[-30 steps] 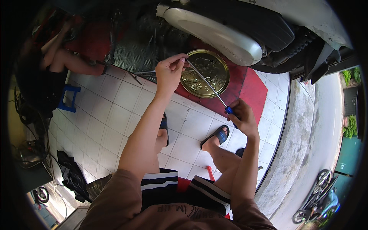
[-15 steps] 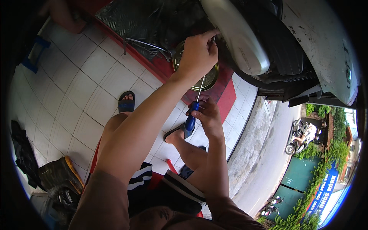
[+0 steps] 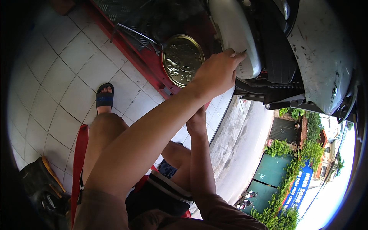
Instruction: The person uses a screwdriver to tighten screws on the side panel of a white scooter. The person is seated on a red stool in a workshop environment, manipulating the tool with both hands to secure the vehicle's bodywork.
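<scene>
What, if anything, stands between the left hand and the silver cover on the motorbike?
Nothing visible stands in the way. The left hand overlaps the silver cover in this view; whether it touches, I can't tell. The round gold lid lies off to the left on the red platform, not between them.

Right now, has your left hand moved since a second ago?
Yes, to the right. The left hand was at the gold tray's left edge; now it's mostly right of the tray, overlapping the silver cover in view.
</scene>
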`<move>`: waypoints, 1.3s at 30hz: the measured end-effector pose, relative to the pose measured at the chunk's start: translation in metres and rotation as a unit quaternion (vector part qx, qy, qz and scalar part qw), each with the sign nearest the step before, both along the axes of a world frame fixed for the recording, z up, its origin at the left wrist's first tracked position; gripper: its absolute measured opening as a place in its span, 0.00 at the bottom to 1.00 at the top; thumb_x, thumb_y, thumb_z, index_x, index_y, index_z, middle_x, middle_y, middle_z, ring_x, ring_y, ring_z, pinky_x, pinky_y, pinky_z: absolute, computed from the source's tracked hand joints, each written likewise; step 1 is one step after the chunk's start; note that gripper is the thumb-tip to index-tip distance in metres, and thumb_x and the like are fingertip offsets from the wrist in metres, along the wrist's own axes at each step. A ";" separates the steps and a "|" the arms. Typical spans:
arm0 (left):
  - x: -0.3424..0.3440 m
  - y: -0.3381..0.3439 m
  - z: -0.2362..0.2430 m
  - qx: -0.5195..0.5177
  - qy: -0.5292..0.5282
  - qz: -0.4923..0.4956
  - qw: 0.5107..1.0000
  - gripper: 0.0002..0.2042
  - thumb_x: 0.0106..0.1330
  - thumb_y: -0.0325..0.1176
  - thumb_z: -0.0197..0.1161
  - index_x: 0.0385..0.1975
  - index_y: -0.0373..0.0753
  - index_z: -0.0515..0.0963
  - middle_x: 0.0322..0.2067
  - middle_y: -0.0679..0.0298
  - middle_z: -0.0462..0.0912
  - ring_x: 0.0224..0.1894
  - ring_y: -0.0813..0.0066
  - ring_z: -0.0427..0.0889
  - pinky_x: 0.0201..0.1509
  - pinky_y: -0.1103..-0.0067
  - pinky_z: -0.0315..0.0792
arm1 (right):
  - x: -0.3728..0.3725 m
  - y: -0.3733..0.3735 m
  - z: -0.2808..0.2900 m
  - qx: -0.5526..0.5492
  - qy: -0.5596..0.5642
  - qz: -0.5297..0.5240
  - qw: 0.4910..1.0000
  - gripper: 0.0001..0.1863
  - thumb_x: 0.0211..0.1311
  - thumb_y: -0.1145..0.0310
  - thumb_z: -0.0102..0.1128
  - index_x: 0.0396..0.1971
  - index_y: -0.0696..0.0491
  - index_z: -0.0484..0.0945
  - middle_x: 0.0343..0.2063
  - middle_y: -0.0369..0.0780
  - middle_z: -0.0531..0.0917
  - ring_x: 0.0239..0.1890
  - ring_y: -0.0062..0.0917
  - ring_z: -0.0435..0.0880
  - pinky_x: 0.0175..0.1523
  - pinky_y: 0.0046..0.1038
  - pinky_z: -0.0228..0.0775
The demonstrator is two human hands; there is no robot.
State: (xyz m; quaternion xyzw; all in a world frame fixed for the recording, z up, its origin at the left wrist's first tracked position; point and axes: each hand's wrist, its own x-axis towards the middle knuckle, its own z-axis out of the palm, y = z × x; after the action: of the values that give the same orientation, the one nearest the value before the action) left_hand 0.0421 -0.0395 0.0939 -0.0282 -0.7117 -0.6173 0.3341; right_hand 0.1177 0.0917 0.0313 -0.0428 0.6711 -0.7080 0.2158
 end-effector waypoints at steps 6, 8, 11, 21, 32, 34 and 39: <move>0.005 0.007 0.006 -0.046 -0.039 -0.019 0.998 0.24 0.57 0.21 0.58 0.57 0.37 0.73 0.58 0.55 0.71 0.37 0.54 0.85 0.44 0.65 0.82 | -0.002 0.017 -0.018 0.007 0.060 0.021 0.998 0.27 0.60 0.72 0.66 0.58 0.59 0.66 0.47 0.42 0.79 0.45 0.26 0.82 0.48 0.28 0.78; 0.005 0.008 0.007 -0.054 -0.034 -0.017 0.998 0.24 0.57 0.21 0.58 0.58 0.37 0.73 0.58 0.55 0.72 0.38 0.54 0.85 0.44 0.65 0.82 | -0.004 0.023 -0.022 0.024 0.063 0.012 0.998 0.27 0.63 0.70 0.65 0.59 0.59 0.65 0.47 0.43 0.78 0.44 0.27 0.82 0.47 0.29 0.79; 0.005 0.008 0.009 -0.061 -0.030 -0.016 0.998 0.24 0.57 0.22 0.58 0.58 0.37 0.73 0.58 0.55 0.72 0.38 0.55 0.86 0.43 0.66 0.82 | -0.004 0.028 -0.024 0.039 0.071 -0.006 0.997 0.26 0.64 0.70 0.64 0.59 0.59 0.65 0.47 0.43 0.78 0.44 0.26 0.82 0.46 0.28 0.80; 0.000 0.002 0.011 -0.060 -0.039 0.010 0.997 0.25 0.56 0.24 0.59 0.57 0.37 0.73 0.58 0.57 0.74 0.38 0.56 0.86 0.44 0.66 0.81 | 0.000 0.004 0.006 0.071 0.117 -0.006 0.991 0.22 0.59 0.74 0.68 0.51 0.62 0.72 0.43 0.41 0.81 0.43 0.23 0.82 0.48 0.25 0.76; -0.023 -0.036 0.019 0.003 0.047 0.014 0.999 0.27 0.57 0.26 0.59 0.60 0.39 0.70 0.62 0.54 0.71 0.48 0.51 0.83 0.53 0.64 0.78 | -0.004 -0.027 0.060 0.102 0.168 -0.034 0.980 0.19 0.60 0.80 0.64 0.50 0.68 0.73 0.39 0.43 0.82 0.41 0.24 0.82 0.47 0.25 0.77; -0.025 -0.037 0.019 0.005 0.058 0.013 0.998 0.27 0.58 0.26 0.59 0.61 0.38 0.69 0.63 0.54 0.70 0.48 0.51 0.83 0.54 0.64 0.78 | -0.012 -0.030 0.062 0.125 0.180 -0.015 0.976 0.20 0.61 0.79 0.63 0.52 0.69 0.73 0.42 0.44 0.82 0.44 0.24 0.82 0.52 0.25 0.74; -0.028 -0.035 0.015 0.011 0.052 -0.006 0.999 0.28 0.59 0.26 0.59 0.63 0.38 0.67 0.66 0.51 0.67 0.45 0.53 0.85 0.52 0.66 0.79 | -0.032 -0.034 0.060 0.107 0.178 -0.024 0.978 0.21 0.61 0.79 0.62 0.53 0.69 0.73 0.45 0.45 0.82 0.48 0.26 0.82 0.56 0.26 0.72</move>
State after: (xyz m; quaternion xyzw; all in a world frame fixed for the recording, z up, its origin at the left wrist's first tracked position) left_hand 0.0145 -0.0749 0.1089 -0.0605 -0.6865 -0.6246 0.3673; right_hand 0.0862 0.0581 0.0914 -0.1291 0.7713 -0.6182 0.0793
